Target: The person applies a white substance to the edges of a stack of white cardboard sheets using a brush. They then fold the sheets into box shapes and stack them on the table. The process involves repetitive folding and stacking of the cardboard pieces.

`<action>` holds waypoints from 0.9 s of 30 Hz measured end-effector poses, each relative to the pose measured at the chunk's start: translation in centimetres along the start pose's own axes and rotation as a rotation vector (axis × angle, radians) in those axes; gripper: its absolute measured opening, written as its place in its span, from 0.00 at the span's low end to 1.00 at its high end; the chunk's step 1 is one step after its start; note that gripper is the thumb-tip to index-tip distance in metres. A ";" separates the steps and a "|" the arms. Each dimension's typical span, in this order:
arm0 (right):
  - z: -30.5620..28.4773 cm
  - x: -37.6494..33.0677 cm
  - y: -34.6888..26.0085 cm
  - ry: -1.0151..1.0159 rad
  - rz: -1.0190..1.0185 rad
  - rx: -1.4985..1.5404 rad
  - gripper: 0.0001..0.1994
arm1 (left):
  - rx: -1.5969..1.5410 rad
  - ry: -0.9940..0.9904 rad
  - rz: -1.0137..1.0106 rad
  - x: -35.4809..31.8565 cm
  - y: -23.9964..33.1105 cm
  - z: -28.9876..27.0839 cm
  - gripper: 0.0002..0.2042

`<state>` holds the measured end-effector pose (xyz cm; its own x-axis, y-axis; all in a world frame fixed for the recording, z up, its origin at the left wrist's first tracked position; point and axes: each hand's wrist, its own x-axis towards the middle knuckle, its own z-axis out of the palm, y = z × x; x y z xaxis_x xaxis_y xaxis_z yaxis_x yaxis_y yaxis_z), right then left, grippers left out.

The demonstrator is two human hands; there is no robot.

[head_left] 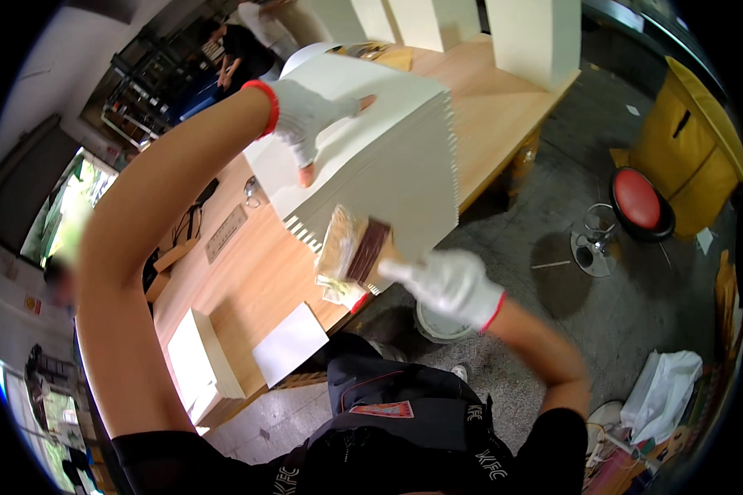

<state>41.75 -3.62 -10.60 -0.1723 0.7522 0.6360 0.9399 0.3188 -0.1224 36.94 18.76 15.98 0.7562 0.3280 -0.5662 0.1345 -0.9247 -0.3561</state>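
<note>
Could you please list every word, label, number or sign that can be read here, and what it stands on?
White lettering on the black clothing: readable, but not copied here.
Red patch on its front: print too small to read.
Wall sign at far left: too small to read.

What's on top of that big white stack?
The gloved left hand is spread on the white stack; the patch directly beneath the palm is covered and can't be seen.

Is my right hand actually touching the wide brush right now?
Touching: the head view shows the gloved right hand gripping the wide brush at its handle end, with no gap between them, though motion blurs the fingers.
</note>
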 end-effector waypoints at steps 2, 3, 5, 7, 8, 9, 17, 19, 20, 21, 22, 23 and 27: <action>-2.7 1.3 6.2 -0.107 -0.060 -0.356 0.29 | -0.030 -0.002 -0.020 0.1 -0.9 0.9 0.75; -4.3 1.5 8.7 -0.187 0.025 -0.417 0.27 | -0.044 -0.013 -0.028 0.2 -1.1 0.9 0.76; -5.0 -1.6 14.5 -0.139 0.269 -0.510 0.26 | -0.064 -0.018 -0.014 1.2 -0.7 0.2 0.76; -6.5 -3.3 15.8 -0.232 0.446 -0.496 0.26 | -0.035 -0.038 -0.057 1.2 -0.3 0.1 0.77; -7.1 -4.4 16.3 -0.239 0.481 -0.536 0.26 | -0.024 -0.048 -0.074 1.3 -0.1 0.0 0.77; -7.5 -5.2 16.6 -0.246 0.515 -0.576 0.26 | -0.014 -0.058 -0.090 1.4 0.1 -0.2 0.77; -6.1 -0.3 8.4 -0.126 -0.149 -0.267 0.27 | -0.096 -0.034 0.012 1.3 -1.5 1.0 0.77; -5.5 1.8 7.4 -0.040 -0.164 -0.367 0.28 | -0.114 -0.036 0.011 1.1 -1.6 0.7 0.77; -6.9 2.6 8.5 -0.129 -0.059 -0.333 0.28 | -0.099 -0.048 -0.010 1.0 -0.8 0.2 0.77; -8.8 3.6 10.1 -0.217 0.044 -0.296 0.29 | -0.085 -0.061 -0.033 1.0 -0.4 -0.1 0.77; -10.0 4.1 11.0 -0.284 0.135 -0.362 0.28 | -0.085 -0.062 -0.046 0.4 -0.4 0.2 0.77; -10.2 3.5 13.2 -0.327 0.202 -0.366 0.27 | -0.077 -0.052 -0.037 0.4 -0.5 0.2 0.77; -12.2 -0.5 17.6 -0.227 0.389 -0.684 0.27 | -0.126 -0.016 0.007 1.7 -1.7 1.0 0.77</action>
<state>61.98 -5.40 -3.78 0.2165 0.8585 0.4650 0.9041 -0.3560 0.2363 37.35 21.04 14.86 0.7474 0.3236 -0.5802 0.2096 -0.9436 -0.2563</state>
